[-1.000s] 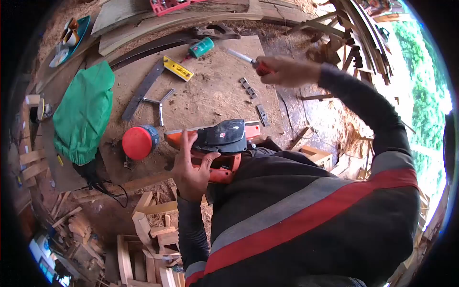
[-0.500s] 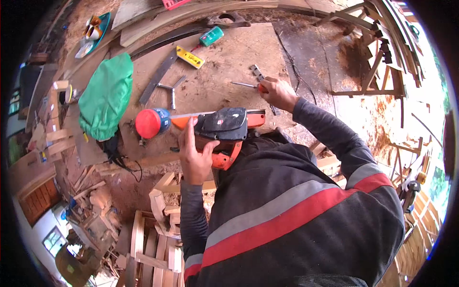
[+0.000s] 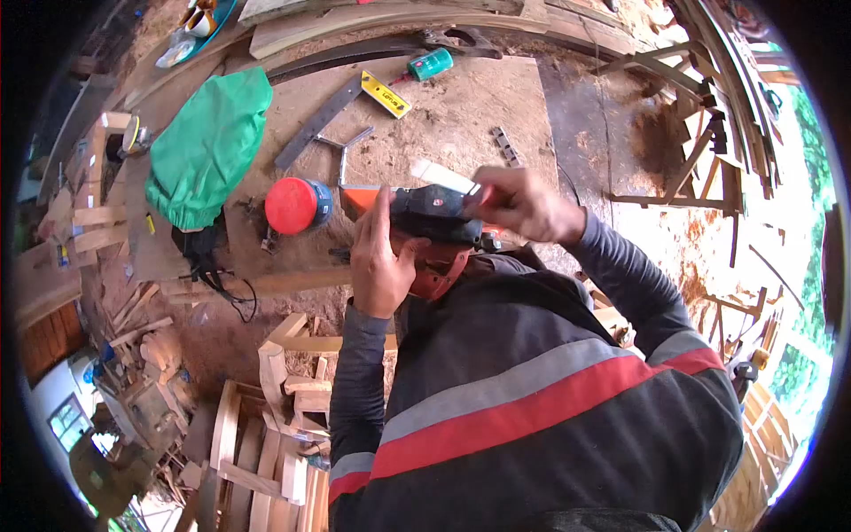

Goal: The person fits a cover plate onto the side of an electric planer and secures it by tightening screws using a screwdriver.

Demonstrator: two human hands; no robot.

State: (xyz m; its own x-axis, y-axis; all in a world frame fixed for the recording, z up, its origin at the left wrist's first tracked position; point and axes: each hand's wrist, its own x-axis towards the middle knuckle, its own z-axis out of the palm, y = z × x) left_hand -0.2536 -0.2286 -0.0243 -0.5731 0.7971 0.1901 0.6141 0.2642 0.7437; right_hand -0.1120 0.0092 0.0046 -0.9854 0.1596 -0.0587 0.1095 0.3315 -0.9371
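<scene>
An orange and black chainsaw (image 3: 436,213) lies on its side at the near edge of the board, close to my chest. My left hand (image 3: 381,266) grips its left end, thumb and fingers against the orange body. In my right hand (image 3: 525,206) is a screwdriver (image 3: 445,176), its shaft a pale smear pointing left over the black cover. The tip's contact with the saw cannot be made out. Left of the saw stands a blue container with a red lid (image 3: 291,206). A T-shaped wrench (image 3: 344,151) lies behind it.
A try square with a yellow stock (image 3: 386,94), a green bottle (image 3: 431,64) and a small metal piece (image 3: 506,146) lie on the board (image 3: 470,106). A green cloth cover (image 3: 211,146) is at the left. Wooden frames (image 3: 306,355) stand below, and more timber is at the right.
My right hand has moved left and down, bringing the screwdriver from the bare board to over the chainsaw. My left hand stays on the saw. The view has shifted slightly.
</scene>
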